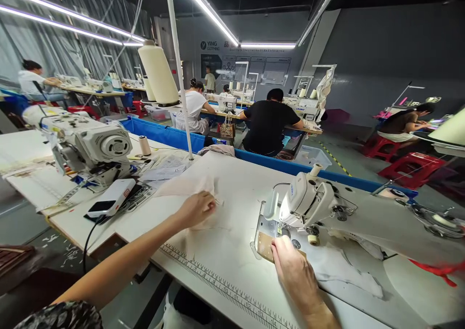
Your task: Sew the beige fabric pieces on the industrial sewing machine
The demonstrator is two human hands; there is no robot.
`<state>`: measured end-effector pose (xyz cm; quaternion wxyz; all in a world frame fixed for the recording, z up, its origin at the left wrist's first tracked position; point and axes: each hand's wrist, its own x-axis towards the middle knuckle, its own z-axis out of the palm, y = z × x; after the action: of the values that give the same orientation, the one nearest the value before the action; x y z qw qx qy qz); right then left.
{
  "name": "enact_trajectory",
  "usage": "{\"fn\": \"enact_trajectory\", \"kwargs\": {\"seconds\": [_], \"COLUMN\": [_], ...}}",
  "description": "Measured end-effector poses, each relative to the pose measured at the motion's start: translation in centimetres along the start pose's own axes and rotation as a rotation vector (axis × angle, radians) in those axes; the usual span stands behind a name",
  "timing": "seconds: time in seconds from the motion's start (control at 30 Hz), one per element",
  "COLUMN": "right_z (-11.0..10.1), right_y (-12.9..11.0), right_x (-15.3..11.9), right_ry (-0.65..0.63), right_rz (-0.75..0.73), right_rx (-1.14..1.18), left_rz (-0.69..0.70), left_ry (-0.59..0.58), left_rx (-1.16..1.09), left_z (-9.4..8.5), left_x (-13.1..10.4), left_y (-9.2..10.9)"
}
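My left hand (198, 209) is over the white table, its fingers curled onto a thin pale piece of fabric (185, 187). Hand and cloth are partly smeared by motion. At the right, a white sewing machine (300, 200) stands on the same table. My right hand (295, 271) is just in front of its needle area, fingertips pressed together above the brownish plate (266, 245). Whatever those fingers hold, if anything, is hidden. Behind the right hand, more whitish cloth (345, 271) lies under the machine's arm.
A ruler strip (225, 288) runs along the table's front edge. To the left are a second sewing machine (90, 140), a white power bank (112, 198) with cables, and a thread spool (144, 145). A thread-stand pole (179, 72) rises behind. Blue troughs (163, 133) border the far side; people sit beyond.
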<state>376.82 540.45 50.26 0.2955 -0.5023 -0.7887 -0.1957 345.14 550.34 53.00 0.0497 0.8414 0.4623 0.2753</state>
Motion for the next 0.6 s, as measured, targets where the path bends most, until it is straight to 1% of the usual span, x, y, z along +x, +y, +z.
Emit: {"fn": "enact_trajectory", "kwargs": {"seconds": [0.07, 0.1, 0.13, 0.23, 0.3, 0.37, 0.43, 0.5, 0.6], "right_z": [-1.0, -1.5, -1.9, -2.3, -1.9, -1.1, -0.4, 0.1, 0.3], "right_y": [-0.5, -0.9, -1.2, -1.7, -1.5, -1.0, -0.5, -0.2, 0.1], "right_x": [0.4, 0.4, 0.4, 0.0, -0.4, -0.7, -0.6, -0.2, 0.3], "right_ry": [-0.003, -0.029, -0.064, -0.145, -0.148, -0.126, -0.095, -0.064, -0.023], "right_rz": [0.029, 0.043, 0.050, 0.025, -0.002, 0.004, 0.021, 0.015, -0.001], "right_rx": [0.086, 0.140, 0.188, 0.248, 0.245, 0.244, 0.234, 0.197, 0.095], "left_rz": [-0.007, -0.040, -0.086, -0.204, -0.229, -0.222, -0.223, -0.245, -0.281], "left_ry": [0.148, 0.182, 0.186, 0.120, 0.106, 0.125, 0.152, 0.211, 0.390], "left_rx": [0.033, 0.057, 0.086, 0.147, 0.149, 0.129, 0.117, 0.130, 0.186], "left_z": [-0.5, -0.5, -0.3, 1.0, 1.7, 1.9, 1.2, -0.1, -2.6], "left_x": [1.0, 1.6, 2.1, 3.1, 3.4, 3.5, 3.4, 3.3, 3.2], "left_y": [-1.3, -1.8, -2.2, -2.7, -2.8, -2.9, -3.3, -3.9, -4.6]}}
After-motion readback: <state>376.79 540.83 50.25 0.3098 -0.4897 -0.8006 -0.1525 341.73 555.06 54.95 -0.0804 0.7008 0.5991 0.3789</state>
